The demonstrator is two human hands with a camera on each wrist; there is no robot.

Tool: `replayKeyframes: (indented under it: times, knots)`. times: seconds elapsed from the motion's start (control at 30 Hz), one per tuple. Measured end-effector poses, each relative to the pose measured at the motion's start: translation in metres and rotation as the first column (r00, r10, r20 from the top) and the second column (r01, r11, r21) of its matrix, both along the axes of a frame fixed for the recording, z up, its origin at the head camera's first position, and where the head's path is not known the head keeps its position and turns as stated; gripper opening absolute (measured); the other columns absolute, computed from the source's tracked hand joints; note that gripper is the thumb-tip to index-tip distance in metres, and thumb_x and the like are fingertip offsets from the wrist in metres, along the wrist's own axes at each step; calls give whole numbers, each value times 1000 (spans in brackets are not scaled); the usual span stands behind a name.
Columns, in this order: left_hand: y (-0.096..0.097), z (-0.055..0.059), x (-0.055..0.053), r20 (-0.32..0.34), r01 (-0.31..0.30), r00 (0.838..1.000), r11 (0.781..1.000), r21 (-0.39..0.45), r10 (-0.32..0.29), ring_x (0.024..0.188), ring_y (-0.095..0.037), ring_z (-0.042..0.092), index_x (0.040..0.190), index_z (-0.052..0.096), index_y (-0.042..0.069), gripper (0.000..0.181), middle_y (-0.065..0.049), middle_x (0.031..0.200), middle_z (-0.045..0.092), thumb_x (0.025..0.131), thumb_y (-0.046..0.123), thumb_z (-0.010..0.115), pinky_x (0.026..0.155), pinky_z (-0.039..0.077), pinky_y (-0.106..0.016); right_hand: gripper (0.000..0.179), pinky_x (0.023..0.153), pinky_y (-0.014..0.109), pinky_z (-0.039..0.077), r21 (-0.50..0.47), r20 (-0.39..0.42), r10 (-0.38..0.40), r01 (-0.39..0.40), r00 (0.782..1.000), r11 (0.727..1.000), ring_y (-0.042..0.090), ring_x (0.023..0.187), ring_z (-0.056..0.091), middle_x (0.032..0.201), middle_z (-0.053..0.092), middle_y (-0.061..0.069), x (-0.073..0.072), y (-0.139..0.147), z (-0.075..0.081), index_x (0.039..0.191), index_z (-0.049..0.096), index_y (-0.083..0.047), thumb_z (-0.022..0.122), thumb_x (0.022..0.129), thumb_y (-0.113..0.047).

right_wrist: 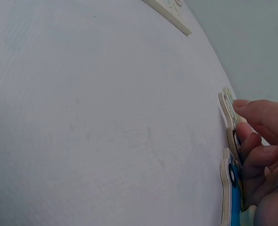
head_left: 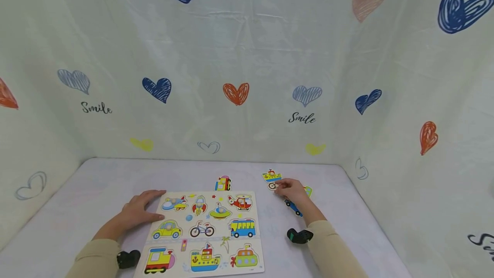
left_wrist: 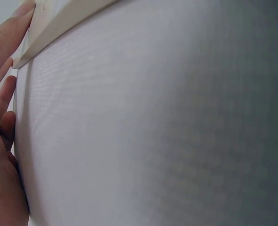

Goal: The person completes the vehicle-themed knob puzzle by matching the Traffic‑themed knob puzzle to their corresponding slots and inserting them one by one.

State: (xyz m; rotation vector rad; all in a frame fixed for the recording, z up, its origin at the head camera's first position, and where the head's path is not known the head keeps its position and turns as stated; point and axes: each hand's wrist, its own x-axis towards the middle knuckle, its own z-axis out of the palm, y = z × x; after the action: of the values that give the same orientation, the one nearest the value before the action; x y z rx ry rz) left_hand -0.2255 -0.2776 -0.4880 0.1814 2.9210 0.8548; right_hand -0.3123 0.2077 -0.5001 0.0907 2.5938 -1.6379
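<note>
A wooden puzzle board (head_left: pixel 181 239) with vehicle pictures lies on the table. My left hand (head_left: pixel 135 211) rests at its upper left edge, fingers extended; in the left wrist view the thumb (left_wrist: pixel 14 35) touches the board's side (left_wrist: pixel 63 23). To the right of the board, my right hand (head_left: pixel 292 191) pinches a bicycle puzzle piece (head_left: pixel 272 186), mostly covered by the fingers. A ship piece (head_left: pixel 272 176) lies just beyond it. Beneath the right wrist are a blue vehicle piece (head_left: pixel 294 208) and a green-and-yellow piece (head_left: pixel 308 191), both partly hidden.
A train piece (head_left: pixel 222 183) lies behind the board's far edge. The white table (head_left: pixel 127 175) meets a hanging cloth (head_left: pixel 247 55) printed with hearts at its back and sides. Each wrist wears a black device, such as the right one (head_left: pixel 299 236).
</note>
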Motion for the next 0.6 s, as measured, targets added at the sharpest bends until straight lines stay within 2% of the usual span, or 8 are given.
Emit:
replayKeyframes:
  times: [0.13,0.3,0.43,0.6]
  knots:
    - [0,-1,0,-2,1,1000,1000,-3,-1,125,-52,32,141,46,7,88,-30,144,36,72,48,82,90,27,-68,31,58,25,45,12,2,-8,8,1000,1000,16,66,52,78,61,4,-1,-1,-2,110,71,0,77,80,-2]
    - [1,1,1,-2,1,1000,1000,4,-1,124,-52,32,141,46,6,88,-30,144,36,72,47,82,90,27,-69,35,60,25,45,90,-19,-13,14,1000,996,16,68,51,78,60,3,-1,-4,-2,112,69,2,78,78,2]
    - [1,2,0,0,-5,1000,1000,1,5,124,-52,31,141,46,5,88,-31,144,35,72,47,82,90,26,-69,33,59,25,44,131,-28,-19,23,999,991,16,68,50,79,58,3,0,-7,-1,110,71,2,78,78,1]
    - [2,2,0,4,-7,1000,1000,-6,7,125,-53,30,141,46,5,89,-32,144,34,72,47,82,92,25,-70,28,59,26,44,136,-9,-38,39,999,990,16,69,49,82,58,4,1,-8,-1,107,73,-2,77,79,0]
